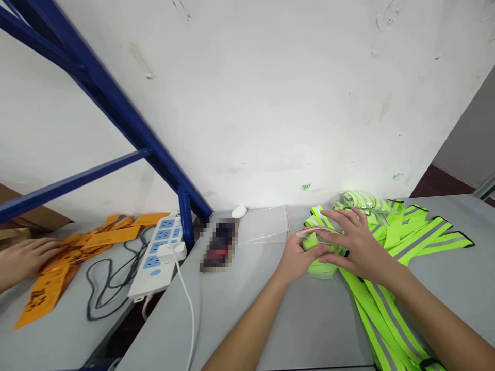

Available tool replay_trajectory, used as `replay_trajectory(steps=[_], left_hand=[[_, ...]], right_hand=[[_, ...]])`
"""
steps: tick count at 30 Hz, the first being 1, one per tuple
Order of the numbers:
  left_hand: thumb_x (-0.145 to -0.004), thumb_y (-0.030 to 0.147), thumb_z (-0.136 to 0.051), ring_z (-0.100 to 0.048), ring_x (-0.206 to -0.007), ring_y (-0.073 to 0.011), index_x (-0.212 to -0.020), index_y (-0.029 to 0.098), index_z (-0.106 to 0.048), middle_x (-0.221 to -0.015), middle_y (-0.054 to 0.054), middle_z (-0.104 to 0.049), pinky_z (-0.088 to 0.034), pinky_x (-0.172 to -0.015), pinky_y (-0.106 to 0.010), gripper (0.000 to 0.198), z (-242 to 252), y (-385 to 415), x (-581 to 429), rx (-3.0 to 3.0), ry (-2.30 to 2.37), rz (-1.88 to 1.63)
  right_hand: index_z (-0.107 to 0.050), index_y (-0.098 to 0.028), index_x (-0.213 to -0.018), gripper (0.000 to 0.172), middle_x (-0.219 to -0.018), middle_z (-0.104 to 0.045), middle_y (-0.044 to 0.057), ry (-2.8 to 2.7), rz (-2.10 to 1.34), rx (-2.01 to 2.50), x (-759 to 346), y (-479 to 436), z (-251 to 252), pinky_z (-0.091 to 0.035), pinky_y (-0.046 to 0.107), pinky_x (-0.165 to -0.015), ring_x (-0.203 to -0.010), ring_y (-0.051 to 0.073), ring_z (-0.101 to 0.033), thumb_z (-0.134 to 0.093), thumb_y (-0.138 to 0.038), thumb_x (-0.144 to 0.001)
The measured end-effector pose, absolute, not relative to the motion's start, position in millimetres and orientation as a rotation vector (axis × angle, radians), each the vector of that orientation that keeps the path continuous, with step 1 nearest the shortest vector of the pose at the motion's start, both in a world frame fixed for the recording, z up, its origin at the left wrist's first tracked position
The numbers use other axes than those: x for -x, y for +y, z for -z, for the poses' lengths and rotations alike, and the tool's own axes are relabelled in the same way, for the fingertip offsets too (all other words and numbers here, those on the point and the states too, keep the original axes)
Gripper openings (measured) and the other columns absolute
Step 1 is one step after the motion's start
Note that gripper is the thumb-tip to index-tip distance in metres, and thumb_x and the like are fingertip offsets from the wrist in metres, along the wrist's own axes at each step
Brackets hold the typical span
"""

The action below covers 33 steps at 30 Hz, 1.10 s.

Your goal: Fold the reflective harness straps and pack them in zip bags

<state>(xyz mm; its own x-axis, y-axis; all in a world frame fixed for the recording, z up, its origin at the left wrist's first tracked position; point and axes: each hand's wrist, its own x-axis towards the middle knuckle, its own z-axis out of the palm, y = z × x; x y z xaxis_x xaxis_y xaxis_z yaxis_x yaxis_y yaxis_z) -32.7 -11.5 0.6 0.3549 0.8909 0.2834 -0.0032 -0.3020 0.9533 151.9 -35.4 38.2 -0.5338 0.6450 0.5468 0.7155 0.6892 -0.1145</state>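
Observation:
A clear zip-lock bag [320, 270] with a red-lined mouth holds a bundled neon-yellow reflective strap. My left hand [296, 260] is closed on the bag's left edge, its thumb on the front. From the right, my right hand [353, 242] grips the bag near its mouth with thumb and index finger, while its other fingers are spread above. Loose neon-yellow reflective straps [410, 242] with grey stripes and black ends lie beside and beneath my right forearm. Behind them is another clear bag [363, 201] of rolled straps. A flat clear zip-lock bag [265, 225] lies left of my hands.
A pixelated phone-like object [220, 245] and a white oval item [238, 212] lie on the grey table [247, 288]. Further left are a power strip [160, 257], cables, a blue metal frame [127, 118], and another person's hand [33, 257] on orange strips [50, 293].

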Motion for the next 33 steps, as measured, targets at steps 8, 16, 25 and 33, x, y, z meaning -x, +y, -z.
replay_trajectory(steps=[8, 16, 25, 33], left_hand=[[-0.072, 0.033, -0.074, -0.063, -0.102, -0.0251, -0.099, 0.017, -0.070, -0.103, -0.008, -0.071, -0.048, -0.093, -0.037, 0.032, -1, -14, 31, -1.581, 0.904, -1.127], [-0.082, 0.039, -0.063, -0.063, -0.109, -0.0255, -0.100, 0.019, -0.073, -0.108, -0.007, -0.072, -0.047, -0.098, -0.039, 0.029, 1, -13, 33, -1.611, 0.871, -1.102], [-0.088, 0.034, -0.055, -0.065, -0.104, -0.0247, -0.103, 0.019, -0.073, -0.109, -0.004, -0.072, -0.050, -0.092, -0.037, 0.028, -4, -19, 32, -1.528, 0.806, -1.121], [-0.081, 0.025, -0.057, -0.066, -0.091, -0.0234, -0.090, 0.017, -0.074, -0.090, -0.003, -0.074, -0.052, -0.079, -0.033, 0.021, -3, -21, 31, -1.515, 0.816, -1.087]], right_hand=[[-0.061, -0.029, -0.122, 0.035, -0.134, -0.051, 0.012, -2.323, 0.125, 1.041, -146, -36, -38, -0.020, 0.062, -0.107, -0.121, 0.030, -0.045, -0.056, -0.044, -0.090], [-0.071, -0.026, -0.082, 0.027, -0.130, -0.056, 0.007, -2.340, -0.130, 1.138, -139, -39, -40, -0.031, 0.060, -0.103, -0.123, 0.030, -0.044, -0.052, -0.041, -0.092], [-0.065, -0.023, -0.091, 0.018, -0.119, -0.059, 0.011, -2.090, 0.072, 1.146, -130, -35, -44, -0.019, 0.060, -0.109, -0.110, 0.027, -0.056, -0.052, -0.035, -0.092], [-0.070, -0.028, -0.087, 0.013, -0.109, -0.063, 0.004, -2.378, -0.424, 1.057, -117, -20, -74, -0.022, 0.059, -0.109, -0.102, 0.023, -0.062, -0.058, -0.034, -0.088]])
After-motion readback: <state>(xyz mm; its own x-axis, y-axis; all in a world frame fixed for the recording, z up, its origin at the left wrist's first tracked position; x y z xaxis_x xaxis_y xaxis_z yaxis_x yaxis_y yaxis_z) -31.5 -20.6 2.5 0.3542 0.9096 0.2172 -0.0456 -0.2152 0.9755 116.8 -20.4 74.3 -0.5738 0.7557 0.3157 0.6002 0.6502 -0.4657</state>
